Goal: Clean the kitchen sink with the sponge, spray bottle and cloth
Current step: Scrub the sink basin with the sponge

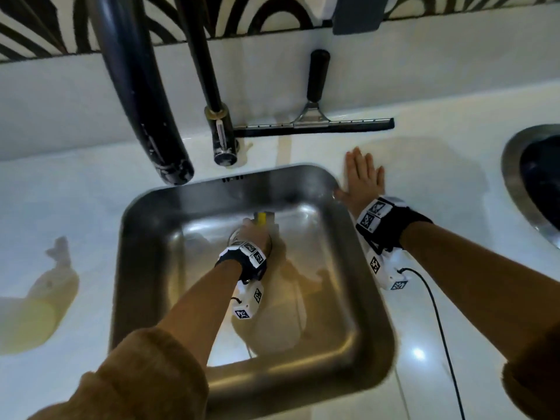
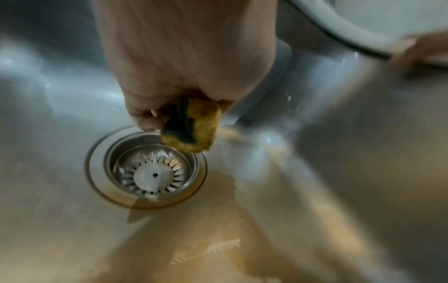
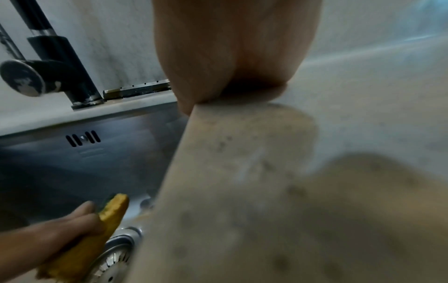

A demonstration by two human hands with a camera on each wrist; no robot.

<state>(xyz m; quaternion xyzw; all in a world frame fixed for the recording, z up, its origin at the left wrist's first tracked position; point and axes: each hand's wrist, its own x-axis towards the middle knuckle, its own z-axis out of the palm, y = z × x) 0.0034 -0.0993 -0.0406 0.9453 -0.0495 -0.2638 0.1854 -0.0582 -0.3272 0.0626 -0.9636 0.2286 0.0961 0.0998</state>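
Left hand (image 1: 253, 233) low in sink (image 1: 145, 237), fingers clamped on sponge (image 2: 194, 128) beside drain (image 2: 148, 168), poised for scrubbing. Right hand (image 1: 362, 180) flat, fingers spread on surface (image 1: 439, 183) right of sink, likely bracing.

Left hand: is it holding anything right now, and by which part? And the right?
The left hand grips the sponge, folded, by its upper end, above the drain. The right hand holds nothing, flat on the counter.

I see a glossy white counter (image 1: 424, 165) running up into a white upstand, with black-and-white swirl-patterned wall (image 1: 45, 34) above it. A black tap (image 1: 142, 95) arches overhead. A squeegee (image 1: 315, 122) leans against the upstand. Ceiling light glints on the counter.
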